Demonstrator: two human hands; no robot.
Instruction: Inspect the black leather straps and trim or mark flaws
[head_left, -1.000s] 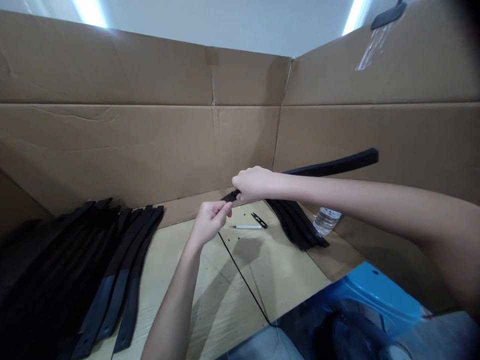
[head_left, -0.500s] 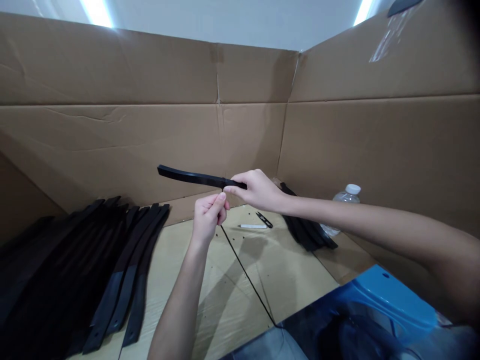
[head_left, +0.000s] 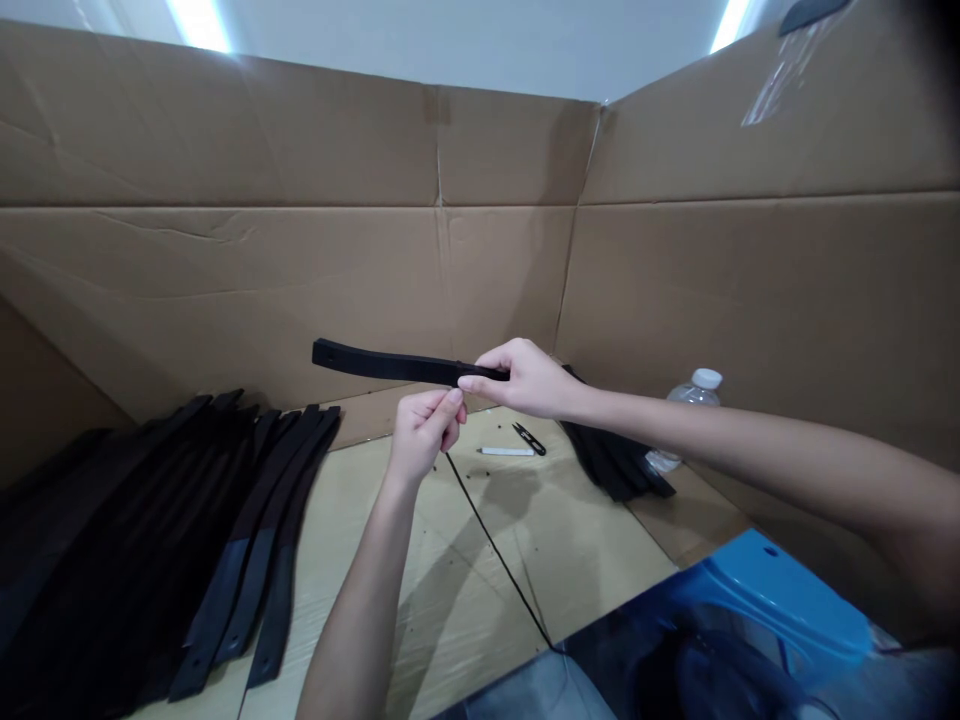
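Observation:
My right hand (head_left: 529,378) grips a long, slightly curved black strip (head_left: 382,362) near its right end, with the strip's free end pointing left. Just below the strip, my left hand (head_left: 426,428) is pinched on a thin black cord (head_left: 491,545). From that hand the cord runs taut down to the right, toward the board's near edge. The cord's upper end meets the strip beside my right thumb, where my fingers partly hide it. Many similar black strips (head_left: 277,560) lie fanned out at the left.
Small black thread snips (head_left: 529,439) and a white pen-like stick (head_left: 506,452) lie on the board (head_left: 360,560). More black strips (head_left: 619,460) and a clear bottle (head_left: 694,390) are at the right. Cardboard walls (head_left: 300,260) stand behind; a blue plastic piece (head_left: 787,590) is near right.
The strip has turned a little in my right hand, showing a broader face and a hole near its left end. Both hands have shifted slightly right.

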